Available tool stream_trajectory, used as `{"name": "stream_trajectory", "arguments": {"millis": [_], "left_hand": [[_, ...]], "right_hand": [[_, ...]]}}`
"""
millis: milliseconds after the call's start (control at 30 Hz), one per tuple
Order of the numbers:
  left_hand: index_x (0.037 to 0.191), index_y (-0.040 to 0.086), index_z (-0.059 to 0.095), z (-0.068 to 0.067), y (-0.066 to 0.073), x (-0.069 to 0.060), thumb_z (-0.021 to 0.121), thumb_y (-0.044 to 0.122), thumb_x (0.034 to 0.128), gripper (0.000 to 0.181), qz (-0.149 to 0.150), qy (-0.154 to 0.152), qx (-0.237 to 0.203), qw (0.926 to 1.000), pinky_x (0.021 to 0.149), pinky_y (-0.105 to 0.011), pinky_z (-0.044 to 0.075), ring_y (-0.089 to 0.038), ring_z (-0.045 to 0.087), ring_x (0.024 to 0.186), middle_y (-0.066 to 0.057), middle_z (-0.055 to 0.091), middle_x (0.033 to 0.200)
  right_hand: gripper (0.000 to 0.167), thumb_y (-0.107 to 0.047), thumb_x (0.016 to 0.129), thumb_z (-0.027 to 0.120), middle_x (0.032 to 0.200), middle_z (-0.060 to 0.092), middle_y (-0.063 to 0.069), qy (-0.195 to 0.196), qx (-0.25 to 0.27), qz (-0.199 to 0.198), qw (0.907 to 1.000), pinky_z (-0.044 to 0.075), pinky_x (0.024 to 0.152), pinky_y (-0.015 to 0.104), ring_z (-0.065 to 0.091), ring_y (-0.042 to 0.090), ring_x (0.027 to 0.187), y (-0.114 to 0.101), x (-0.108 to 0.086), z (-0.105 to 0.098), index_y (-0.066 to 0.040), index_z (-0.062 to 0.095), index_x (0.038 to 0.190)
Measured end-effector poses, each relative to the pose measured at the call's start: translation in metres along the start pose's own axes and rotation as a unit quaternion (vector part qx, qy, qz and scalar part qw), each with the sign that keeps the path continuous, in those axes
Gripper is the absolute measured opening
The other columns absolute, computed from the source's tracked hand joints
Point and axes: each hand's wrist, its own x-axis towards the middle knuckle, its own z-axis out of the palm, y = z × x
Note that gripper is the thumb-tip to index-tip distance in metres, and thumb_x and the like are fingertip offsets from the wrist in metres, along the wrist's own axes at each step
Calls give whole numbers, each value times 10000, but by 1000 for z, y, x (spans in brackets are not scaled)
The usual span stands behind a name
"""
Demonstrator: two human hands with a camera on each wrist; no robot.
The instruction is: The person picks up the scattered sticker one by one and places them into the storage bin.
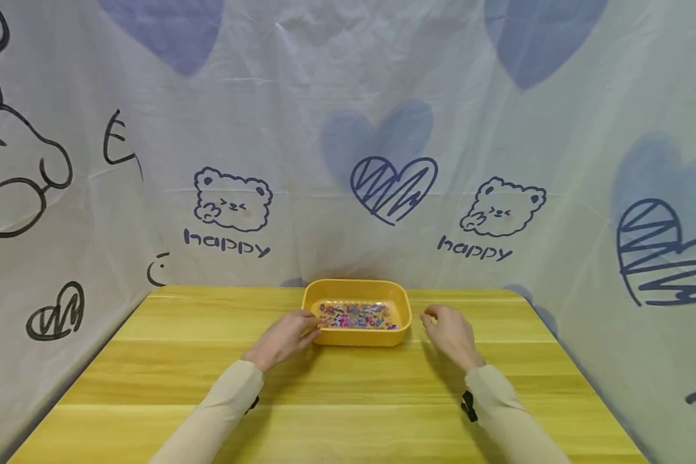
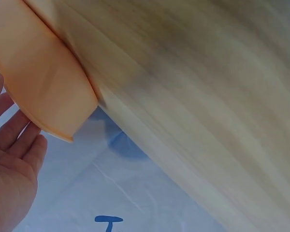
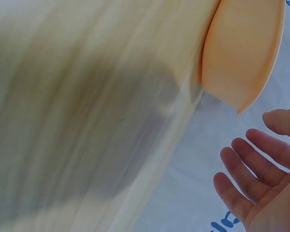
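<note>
A yellow plastic basin (image 1: 359, 338) stands at the table's far side, with many small multicoloured pieces (image 1: 359, 316) lying in it. Their exact kind is too small to tell. At the basin's left front corner is my left hand (image 1: 286, 336), its fingertips at the rim. The left wrist view shows those loosely extended fingers (image 2: 23, 140) along the edge of the basin (image 2: 46, 67), some tips partly hidden by it. My right hand (image 1: 451, 334) hovers just off the basin's right side, apart from it. Its spread, slightly bent fingers (image 3: 246, 169) hold nothing in the right wrist view.
The basin rests on a yellow wood-grain table (image 1: 348, 399), near its back edge. A pale cloth (image 1: 325, 129) printed with hearts and bears hangs close behind and along both sides. Dark straps (image 1: 470, 406) show at the cuffs of both sleeves.
</note>
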Motion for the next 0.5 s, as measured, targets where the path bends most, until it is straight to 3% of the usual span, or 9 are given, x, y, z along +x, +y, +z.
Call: {"name": "stream_trajectory", "arguments": {"millis": [233,500], "left_hand": [[1260,91,655,4,-3,-4,712,359,890,461,-50,294,733,9969,1001,-435,500,-286,626,1126,-135,661,1227],[1301,86,626,2,-10,-12,699,393,898,512,-349,582,797,9945,1014,-472,485,-332,607,1158,-171,622,1286]], "right_hand": [[256,-247,948,613,1099,729,129,25,-272,-52,9996,545,816,513,680,340,1002,9,-12,-5,-63,743,1069],[269,-240,950,615,1121,719,149,-16,-243,-125,9996,536,827,530,667,361,1028,16,-22,-9,-50,730,1101]]}}
